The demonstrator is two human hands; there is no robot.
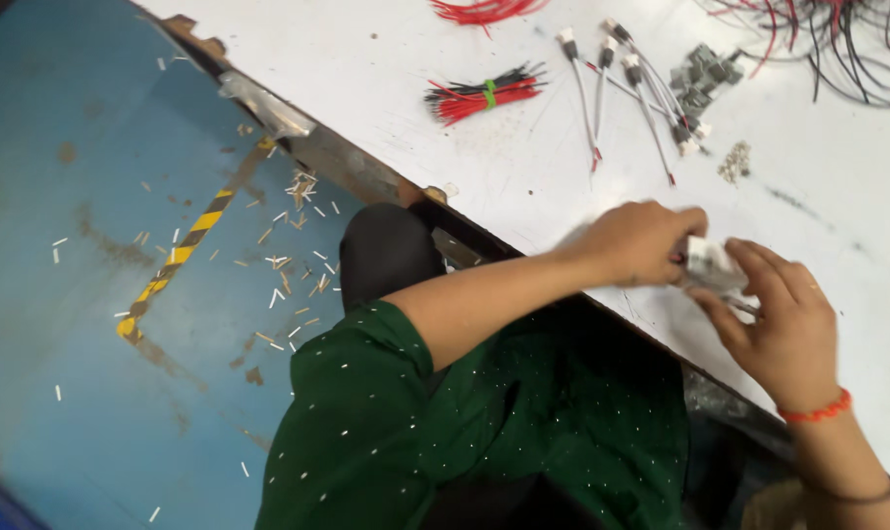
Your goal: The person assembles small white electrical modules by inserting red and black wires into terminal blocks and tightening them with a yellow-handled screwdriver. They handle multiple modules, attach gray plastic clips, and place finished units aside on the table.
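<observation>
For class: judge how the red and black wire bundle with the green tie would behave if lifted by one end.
The wire bundle would probably sag, since its strands look thin. The green tie at its middle should keep them together, though the splayed ends may fan out. It likely weighs little and, lying flat on the white table, seems unlikely to roll.

Two bare hands showing: left hand (636, 245), right hand (783, 319). One small white plastic connector block (710, 263) sitting between them. One tied bundle of red and black wires with green band (484, 95) lying on white bench (523, 177). Four short white-plugged wire leads (582, 98) lying loose beside it. One heap of small grey plastic connectors (702, 79); count inside heap not showing clearly. Two bracelets on right wrist: one red beaded bracelet (813, 410), one thin dark band (862, 494).
</observation>
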